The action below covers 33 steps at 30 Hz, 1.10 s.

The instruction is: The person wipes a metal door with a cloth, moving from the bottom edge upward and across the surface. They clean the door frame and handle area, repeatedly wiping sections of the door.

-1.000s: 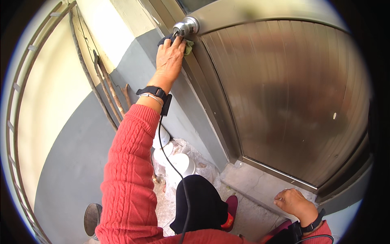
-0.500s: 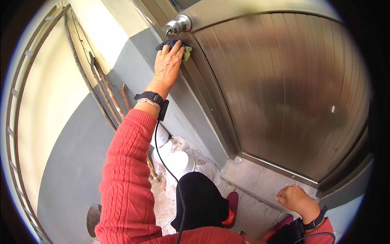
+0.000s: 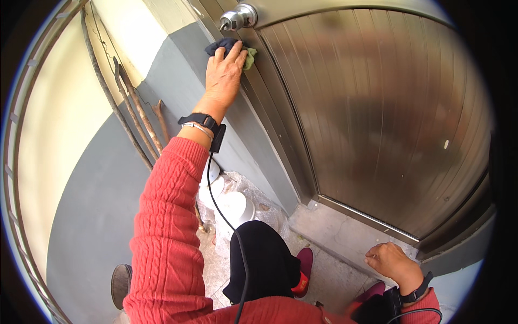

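My left hand (image 3: 224, 75) presses a dark blue and green cloth (image 3: 249, 58) against the metal door frame (image 3: 270, 110), just below a round silver doorknob (image 3: 238, 18). Its fingers lie bent over the cloth, which bunches out on both sides of them. Beside the frame stands the brown metal door (image 3: 372, 119) with vertical grooves. Low at the right, my right hand (image 3: 389, 260) hangs above the doorstep with its fingers curled in; nothing shows in them.
Several sticks (image 3: 132, 108) lean on the grey and cream wall at the left, near a ladder (image 3: 12, 162). White round containers (image 3: 236, 209) lie on bubble wrap (image 3: 275, 218) by the door frame. A concrete doorstep (image 3: 334, 227) runs under the door. A black cable (image 3: 221, 220) trails from my left wrist.
The view has shifted slightly, moving the door and wall a little up the picture. My left hand stays on the cloth at nearly the same spot under the knob. My right hand remains curled.
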Motion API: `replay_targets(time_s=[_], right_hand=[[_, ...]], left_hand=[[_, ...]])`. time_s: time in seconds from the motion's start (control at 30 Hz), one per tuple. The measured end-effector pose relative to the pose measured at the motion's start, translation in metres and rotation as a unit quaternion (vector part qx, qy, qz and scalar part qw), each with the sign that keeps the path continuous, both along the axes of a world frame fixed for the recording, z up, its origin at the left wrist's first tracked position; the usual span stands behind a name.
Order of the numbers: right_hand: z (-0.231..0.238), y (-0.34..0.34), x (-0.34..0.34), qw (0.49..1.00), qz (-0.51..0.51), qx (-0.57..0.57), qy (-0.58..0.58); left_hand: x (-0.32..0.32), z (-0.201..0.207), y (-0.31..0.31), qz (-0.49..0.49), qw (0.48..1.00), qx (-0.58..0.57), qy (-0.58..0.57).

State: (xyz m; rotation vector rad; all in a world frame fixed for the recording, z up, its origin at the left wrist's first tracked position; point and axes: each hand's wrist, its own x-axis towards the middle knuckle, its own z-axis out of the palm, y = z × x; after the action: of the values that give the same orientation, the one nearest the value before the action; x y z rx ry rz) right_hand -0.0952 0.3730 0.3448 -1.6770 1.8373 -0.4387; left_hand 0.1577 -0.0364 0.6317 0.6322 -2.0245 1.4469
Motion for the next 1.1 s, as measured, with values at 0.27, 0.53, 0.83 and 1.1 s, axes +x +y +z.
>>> replay_targets(time_s=[0.27, 0.53, 0.83, 1.1], right_hand=[[-0.014, 0.021, -0.011, 1.0, -0.023, -0.01, 0.019], [-0.01, 0.02, -0.009, 1.0, -0.012, -0.015, 0.024], [-0.002, 0.01, -0.002, 0.999, -0.009, 0.001, 0.046], [-0.005, 0.0, 0.0, 0.999, 0.009, 0.008, 0.039]], left_hand=[[-0.001, -0.123, 0.0, -0.07, 0.989, 0.115, 0.054], [0.011, -0.264, 0.007, -0.023, 0.971, 0.232, -0.06], [0.017, -0.288, 0.022, -0.044, 0.947, 0.294, -0.124], [0.014, -0.122, 0.005, -0.057, 0.991, 0.124, 0.013]])
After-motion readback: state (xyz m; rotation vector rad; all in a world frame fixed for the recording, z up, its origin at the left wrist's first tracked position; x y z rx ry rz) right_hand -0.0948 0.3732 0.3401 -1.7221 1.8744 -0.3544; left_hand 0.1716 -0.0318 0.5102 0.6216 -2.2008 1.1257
